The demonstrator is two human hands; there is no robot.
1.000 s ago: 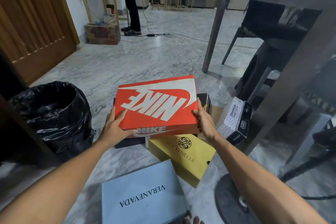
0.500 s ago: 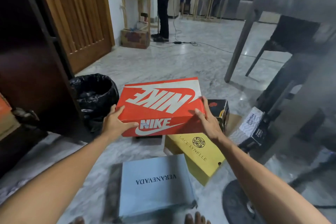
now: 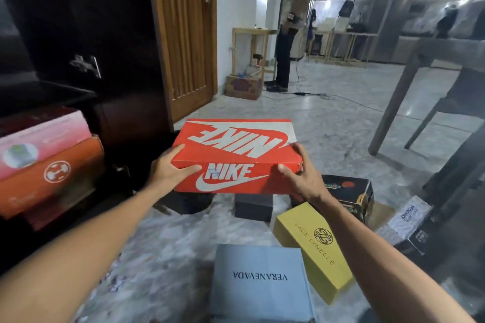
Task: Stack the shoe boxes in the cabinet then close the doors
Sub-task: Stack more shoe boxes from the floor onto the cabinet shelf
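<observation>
A: Both hands are gripping the red Nike box point(image 3: 234, 155) and holding it up off the floor point(image 3: 328, 123). The left hand point(image 3: 168, 168) is clamping the left end, thumb lying along the front face, the other fingers point(image 3: 175, 150) wrapping over the lid edge.

B: And the right hand point(image 3: 301, 174) is mirroring it on the right end: thumb pressing the front face, fingers point(image 3: 299, 151) curling over the top corner. Both sets of fingers are closing firmly on the box, not spread.

A: Left of the left fingers, the dark cabinet point(image 3: 78, 34) is showing an open shelf, with a pink box point(image 3: 44, 144) sitting on top of an orange box point(image 3: 52, 173) (both blurred).

B: Below the fingers, more boxes are lying on the floor. A small black box point(image 3: 253, 208) is sitting under the red one, a yellow box point(image 3: 312, 249) is lying beneath the right wrist, and a pale blue box point(image 3: 259, 280) is resting nearest the camera, between the forearms.

A: Right of the right fingers, a dark printed box point(image 3: 351, 191) is sitting just behind the yellow one, and a black-and-white box point(image 3: 412, 223) is lying further right, near a table leg point(image 3: 393, 105).

B: Beyond the fingers, a person point(image 3: 291, 21) is standing by a wooden door point(image 3: 183, 34).
</observation>
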